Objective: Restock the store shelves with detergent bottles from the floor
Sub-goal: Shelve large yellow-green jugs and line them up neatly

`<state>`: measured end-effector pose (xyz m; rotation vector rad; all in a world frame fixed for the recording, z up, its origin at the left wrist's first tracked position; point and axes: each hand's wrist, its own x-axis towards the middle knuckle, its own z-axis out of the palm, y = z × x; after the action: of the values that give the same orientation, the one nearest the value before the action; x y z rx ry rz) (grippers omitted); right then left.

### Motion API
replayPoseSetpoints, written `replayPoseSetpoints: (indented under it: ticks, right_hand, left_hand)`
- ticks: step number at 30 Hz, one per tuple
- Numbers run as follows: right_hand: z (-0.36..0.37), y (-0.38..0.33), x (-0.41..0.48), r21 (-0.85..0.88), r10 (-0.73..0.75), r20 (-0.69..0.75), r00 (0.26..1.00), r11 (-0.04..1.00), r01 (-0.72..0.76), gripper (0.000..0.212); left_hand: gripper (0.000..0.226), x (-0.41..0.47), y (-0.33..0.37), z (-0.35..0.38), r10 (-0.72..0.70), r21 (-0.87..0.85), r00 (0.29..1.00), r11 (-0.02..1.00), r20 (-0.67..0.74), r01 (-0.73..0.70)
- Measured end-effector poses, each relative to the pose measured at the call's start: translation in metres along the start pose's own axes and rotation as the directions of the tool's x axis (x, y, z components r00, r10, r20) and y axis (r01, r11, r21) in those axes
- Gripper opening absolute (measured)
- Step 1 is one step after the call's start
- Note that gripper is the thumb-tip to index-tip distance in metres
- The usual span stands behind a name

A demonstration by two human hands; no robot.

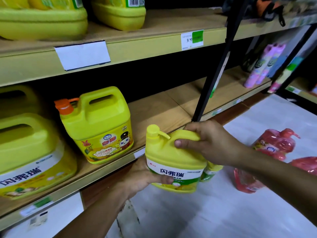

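At the far left of the lower shelf (pixel 163 114) stands a large yellow jug (pixel 29 152), cut off by the frame's left edge. A second jug (pixel 17 98) behind it is mostly hidden in shadow. To their right is an orange-capped yellow jug (pixel 99 127) with cartoon figures on its label. On the upper shelf (pixel 154 43) sit two more yellow jugs (pixel 42 19), only their bases in view. On that shelf's near edge are a blank white label (pixel 82 54) and, further right, a price tag (pixel 192 39) whose small print is too blurred to read.

The left hand (pixel 144 176) cups the base of the yellow pump bottle (pixel 171 157) from below. Its thumb is curled across the lower label and its other fingers are hidden behind the bottle. The bottle is held upright in the air, just in front of the lower shelf's near edge and right of the orange-capped jug. The right hand (pixel 211 143) grips the bottle's handle, thumb pressed on the near face and fingers curled over the far side.

A sliver of another green-and-yellow bottle (pixel 211 169) shows behind the held one. A black upright post (pixel 221 66) rises behind the right hand. On the white floor (pixel 223 212) to the right lie red pump bottles (pixel 272 146) in plastic wrap, partly covered by the right forearm. Blurred pink bottles (pixel 264 66) stand on the far right shelving
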<state>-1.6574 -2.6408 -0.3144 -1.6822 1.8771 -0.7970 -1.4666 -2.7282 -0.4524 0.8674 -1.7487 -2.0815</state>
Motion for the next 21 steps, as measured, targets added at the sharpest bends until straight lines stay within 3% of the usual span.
replayPoseSetpoints:
  ticks: [2,5,7,10,12,15,17,21]
  right_hand:
    - [-0.011,-0.012,0.0,-0.017,-0.022,-0.042,0.999,1.0,0.021,0.051]
    - [-0.018,-0.019,0.004,0.043,-0.049,-0.188,0.981,0.997,0.058,0.038]
    - [-0.017,-0.018,0.007,0.137,-0.021,-0.299,0.954,0.988,0.064,0.04]
    - [-0.009,-0.009,0.002,0.308,0.005,-0.392,0.92,0.943,0.126,0.046]
    - [0.002,0.001,-0.009,0.424,0.013,-0.364,0.931,0.893,0.153,0.061]
    - [0.033,0.016,-0.032,0.589,0.035,-0.209,0.977,0.802,0.097,0.093]
    - [0.046,0.021,-0.039,0.558,0.021,-0.234,0.972,0.821,0.117,0.095]
    - [0.015,0.005,-0.028,0.442,0.006,-0.421,0.907,0.874,0.2,0.083]
  left_hand:
    - [0.075,-0.002,0.014,0.002,0.051,-0.053,0.997,0.997,-0.05,-0.054]
    - [0.081,-0.004,0.03,0.006,0.081,-0.136,0.99,0.986,-0.113,-0.096]
    - [0.089,-0.007,0.036,0.008,0.079,-0.165,0.987,0.981,-0.141,-0.102]
    - [0.084,-0.015,0.04,0.009,0.076,-0.177,0.979,0.978,-0.187,-0.109]
    - [0.082,-0.02,0.044,0.009,0.077,-0.194,0.975,0.974,-0.209,-0.119]
    - [0.076,-0.026,0.057,0.01,0.125,-0.202,0.971,0.965,-0.205,-0.167]
    - [0.068,-0.026,0.071,0.013,0.18,-0.186,0.966,0.959,-0.187,-0.214]
    - [0.065,-0.025,0.116,0.023,0.274,-0.185,0.947,0.935,-0.166,-0.303]
